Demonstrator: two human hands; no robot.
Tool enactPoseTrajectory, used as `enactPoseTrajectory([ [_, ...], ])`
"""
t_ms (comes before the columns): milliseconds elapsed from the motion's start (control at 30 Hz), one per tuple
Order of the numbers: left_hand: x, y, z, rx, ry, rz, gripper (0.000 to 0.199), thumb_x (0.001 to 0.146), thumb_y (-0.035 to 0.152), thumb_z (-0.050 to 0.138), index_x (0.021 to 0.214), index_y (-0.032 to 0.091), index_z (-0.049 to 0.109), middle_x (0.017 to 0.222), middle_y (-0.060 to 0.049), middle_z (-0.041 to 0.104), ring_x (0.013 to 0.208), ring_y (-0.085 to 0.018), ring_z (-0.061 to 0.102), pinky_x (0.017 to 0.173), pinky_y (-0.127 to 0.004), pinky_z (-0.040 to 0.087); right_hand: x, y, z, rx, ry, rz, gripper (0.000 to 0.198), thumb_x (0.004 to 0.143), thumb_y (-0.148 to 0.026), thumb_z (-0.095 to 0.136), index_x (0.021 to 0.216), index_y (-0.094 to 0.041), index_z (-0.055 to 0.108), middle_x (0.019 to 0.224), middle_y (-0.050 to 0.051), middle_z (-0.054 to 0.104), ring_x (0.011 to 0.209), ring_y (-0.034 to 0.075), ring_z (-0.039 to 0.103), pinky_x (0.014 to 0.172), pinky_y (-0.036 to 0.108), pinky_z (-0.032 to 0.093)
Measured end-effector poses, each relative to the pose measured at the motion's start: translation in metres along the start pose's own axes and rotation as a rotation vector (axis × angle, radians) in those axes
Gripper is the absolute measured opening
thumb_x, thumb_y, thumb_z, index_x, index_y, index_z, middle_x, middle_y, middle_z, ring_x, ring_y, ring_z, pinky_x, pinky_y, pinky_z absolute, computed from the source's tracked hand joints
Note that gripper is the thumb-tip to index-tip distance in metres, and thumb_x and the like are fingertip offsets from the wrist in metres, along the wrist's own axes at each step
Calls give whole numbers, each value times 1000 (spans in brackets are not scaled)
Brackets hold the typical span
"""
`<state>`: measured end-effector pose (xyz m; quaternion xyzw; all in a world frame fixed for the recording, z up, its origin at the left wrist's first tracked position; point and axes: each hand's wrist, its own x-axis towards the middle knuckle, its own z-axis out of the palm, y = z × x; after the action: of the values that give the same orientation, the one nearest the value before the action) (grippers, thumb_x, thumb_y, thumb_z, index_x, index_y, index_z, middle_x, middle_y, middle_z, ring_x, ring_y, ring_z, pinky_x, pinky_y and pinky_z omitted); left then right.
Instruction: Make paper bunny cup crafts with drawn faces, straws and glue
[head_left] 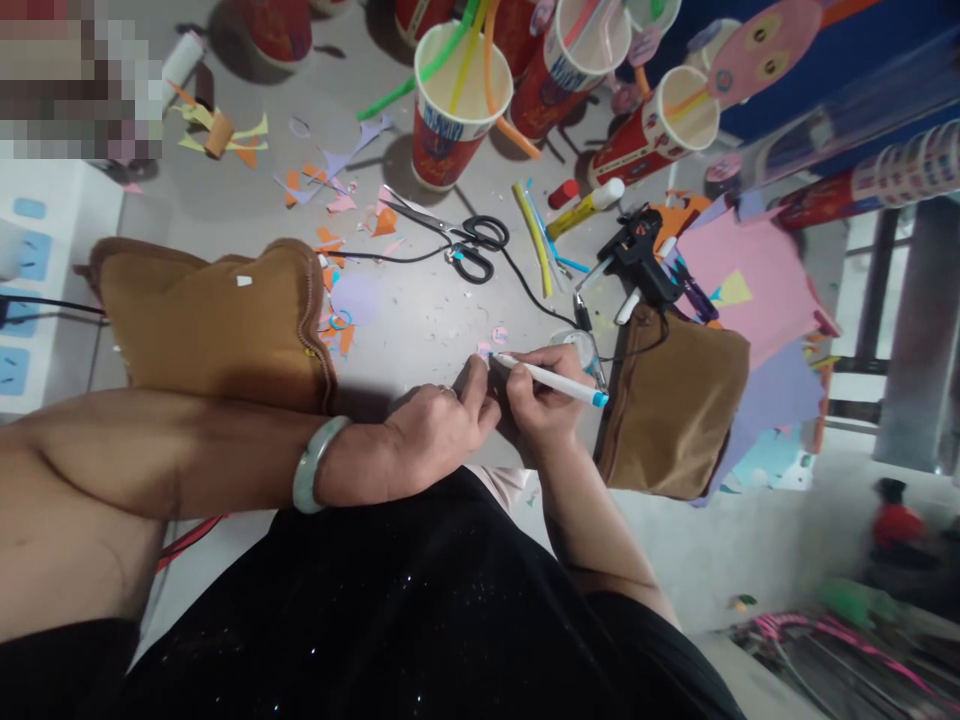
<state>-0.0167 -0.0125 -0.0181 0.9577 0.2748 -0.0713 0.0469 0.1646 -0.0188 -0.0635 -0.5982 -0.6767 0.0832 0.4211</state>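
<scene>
My right hand [547,395] is closed around a white felt-tip pen [559,380] with a blue end. The pen's tip touches a small pink paper piece [484,350] on the table. My left hand [442,425], with a pale bangle [319,465] on its wrist, pins that piece down with a fingertip while its other fingers curl under. Just beyond lies a second pink paper circle [500,335] with small marks on it. A clear round container [576,348] and a ballpoint pen [583,315] are beside my right hand.
Scissors [457,238] lie ahead with parted blades. A black glue gun [641,255] and its cord are at right. Brown pouches [210,315] [679,405] flank my hands. Paper cups [450,110] with straws stand at the back; paper scraps [330,185] are scattered at left.
</scene>
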Motion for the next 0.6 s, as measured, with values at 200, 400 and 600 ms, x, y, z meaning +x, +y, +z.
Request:
enactPoseTrajectory([
  [200, 0, -1, -4, -10, -23, 13, 53, 99, 5, 35, 146, 9, 58, 154, -34, 49, 63, -21, 75, 50, -31, 56, -10, 12, 3, 109, 235, 99, 17, 96, -40, 61, 95, -24, 58, 71, -3, 63, 54, 14, 64, 50, 29, 53],
  [400, -2, -2, -6, -28, -81, -16, 54, 98, 5, 38, 149, 11, 55, 156, -36, 44, 66, -21, 75, 53, -31, 55, -1, 4, -4, 223, 453, 100, 15, 97, -38, 62, 98, -25, 55, 63, -9, 52, 42, 10, 57, 40, 23, 45],
  [600, -2, -6, -6, -7, -91, -61, 55, 99, 9, 42, 153, 10, 49, 156, -39, 41, 63, -21, 74, 49, -29, 51, -7, 3, -20, 27, 280, 87, 15, 95, -37, 64, 102, -24, 60, 77, -3, 64, 59, 13, 67, 52, 28, 55],
])
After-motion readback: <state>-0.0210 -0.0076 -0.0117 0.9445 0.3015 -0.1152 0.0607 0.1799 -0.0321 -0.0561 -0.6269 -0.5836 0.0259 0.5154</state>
